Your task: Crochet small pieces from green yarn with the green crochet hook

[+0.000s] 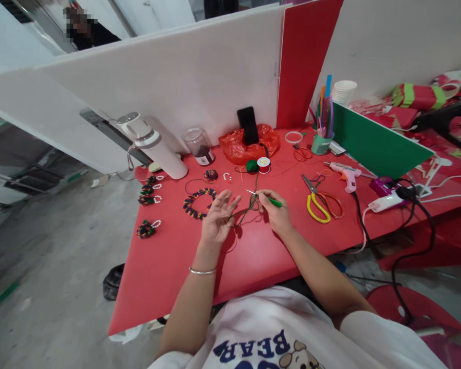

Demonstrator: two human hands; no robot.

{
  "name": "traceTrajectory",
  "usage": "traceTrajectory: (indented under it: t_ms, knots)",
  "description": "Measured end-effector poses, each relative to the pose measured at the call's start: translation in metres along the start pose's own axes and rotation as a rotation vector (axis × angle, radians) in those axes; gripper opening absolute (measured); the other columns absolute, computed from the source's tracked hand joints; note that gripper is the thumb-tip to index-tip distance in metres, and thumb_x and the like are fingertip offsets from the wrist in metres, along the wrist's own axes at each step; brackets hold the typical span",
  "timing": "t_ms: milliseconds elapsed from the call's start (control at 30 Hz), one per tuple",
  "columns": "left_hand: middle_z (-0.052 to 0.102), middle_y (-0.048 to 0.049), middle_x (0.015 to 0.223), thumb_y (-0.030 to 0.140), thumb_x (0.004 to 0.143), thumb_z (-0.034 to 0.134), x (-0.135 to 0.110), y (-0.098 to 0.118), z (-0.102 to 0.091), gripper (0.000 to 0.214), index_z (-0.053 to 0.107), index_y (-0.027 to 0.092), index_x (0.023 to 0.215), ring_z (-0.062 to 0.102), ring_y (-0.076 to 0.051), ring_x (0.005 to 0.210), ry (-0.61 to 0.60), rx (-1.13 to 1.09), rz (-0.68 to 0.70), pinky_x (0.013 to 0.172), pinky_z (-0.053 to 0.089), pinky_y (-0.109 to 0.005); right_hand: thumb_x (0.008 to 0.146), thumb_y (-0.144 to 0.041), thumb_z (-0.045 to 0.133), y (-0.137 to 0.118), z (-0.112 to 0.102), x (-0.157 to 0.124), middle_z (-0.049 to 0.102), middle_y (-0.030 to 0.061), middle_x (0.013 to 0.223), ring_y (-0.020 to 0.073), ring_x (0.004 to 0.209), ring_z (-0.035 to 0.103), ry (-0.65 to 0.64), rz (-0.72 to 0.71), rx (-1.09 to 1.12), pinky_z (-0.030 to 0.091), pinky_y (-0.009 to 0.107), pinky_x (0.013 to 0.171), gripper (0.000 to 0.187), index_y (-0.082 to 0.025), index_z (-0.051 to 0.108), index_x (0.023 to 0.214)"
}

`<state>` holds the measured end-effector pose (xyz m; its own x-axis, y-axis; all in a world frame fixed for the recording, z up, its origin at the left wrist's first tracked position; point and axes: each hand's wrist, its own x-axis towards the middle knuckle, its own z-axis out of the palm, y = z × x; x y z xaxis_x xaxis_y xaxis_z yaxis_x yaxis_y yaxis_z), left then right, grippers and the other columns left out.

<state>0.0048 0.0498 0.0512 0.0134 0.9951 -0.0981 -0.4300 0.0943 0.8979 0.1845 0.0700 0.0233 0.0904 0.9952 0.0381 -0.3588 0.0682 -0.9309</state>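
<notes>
My right hand point(276, 212) pinches a crochet hook point(264, 198) with a green handle, its metal tip pointing left. Green yarn point(252, 202) loops around the hook and runs back to a small green yarn ball point(251, 165) near a red thread spool point(263, 164). My left hand point(218, 218) hovers over the red table point(169, 277) with fingers spread, the yarn strand passing across them. A multicoloured crocheted ring point(198, 201) lies just left of that hand.
Yellow-handled scissors point(317, 204), a glue gun point(346, 174), a power strip point(386, 202) with cables, a white bottle point(153, 146), a jar point(198, 146), a red bag with a phone point(249, 136), a pen cup point(322, 138) and small beaded pieces point(148, 195) crowd the table. A person point(84, 28) sits behind the white partition.
</notes>
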Motion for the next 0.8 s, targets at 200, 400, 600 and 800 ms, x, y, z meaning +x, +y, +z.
traceTrajectory:
  t_ms: [200, 400, 600, 800]
  knots:
    - [0.056, -0.0038, 0.152, 0.019, 0.069, 0.068, 0.003, 0.007, 0.003, 0.044, 0.068, 0.035, 0.111, 0.042, -0.025, 0.149, -0.006, -0.059, 0.205, 0.063, 0.051, -0.014, 0.075, -0.059, 0.078, 0.003, 0.002, -0.002, 0.065, -0.0022, 0.070, 0.0090, 0.054, 0.053, -0.099, 0.044, -0.026, 0.044, 0.022, 0.048, 0.040, -0.023, 0.075, 0.090]
    - [0.064, 0.0001, 0.142, 0.005, 0.065, 0.064, 0.017, -0.005, 0.019, 0.044, 0.069, 0.031, 0.100, 0.050, -0.020, 0.144, 0.060, -0.076, 0.426, 0.113, 0.046, -0.038, 0.081, -0.056, 0.074, -0.001, 0.004, -0.009, 0.066, -0.0011, 0.073, 0.0103, 0.058, 0.053, -0.096, -0.061, -0.120, 0.047, 0.023, 0.052, 0.035, -0.022, 0.075, 0.091]
    - [0.058, -0.0073, 0.146, 0.015, 0.077, 0.065, 0.011, -0.015, 0.018, 0.014, 0.072, 0.024, 0.086, 0.052, -0.029, 0.141, 0.129, 0.379, 0.537, 0.114, 0.044, -0.047, 0.091, -0.045, 0.067, -0.007, 0.002, -0.013, 0.073, 0.0034, 0.091, 0.0165, 0.085, 0.067, -0.118, -0.289, -0.269, 0.057, 0.030, 0.079, 0.024, -0.023, 0.075, 0.091]
    - [0.063, -0.0120, 0.138, 0.023, 0.080, 0.072, 0.004, -0.014, 0.013, 0.006, 0.077, 0.021, 0.080, 0.060, -0.031, 0.125, 0.129, 0.716, 0.512, 0.112, 0.045, -0.048, 0.095, -0.038, 0.064, -0.010, -0.001, -0.014, 0.073, 0.0039, 0.093, 0.0168, 0.088, 0.069, -0.141, -0.381, -0.336, 0.057, 0.030, 0.082, 0.018, -0.024, 0.075, 0.092]
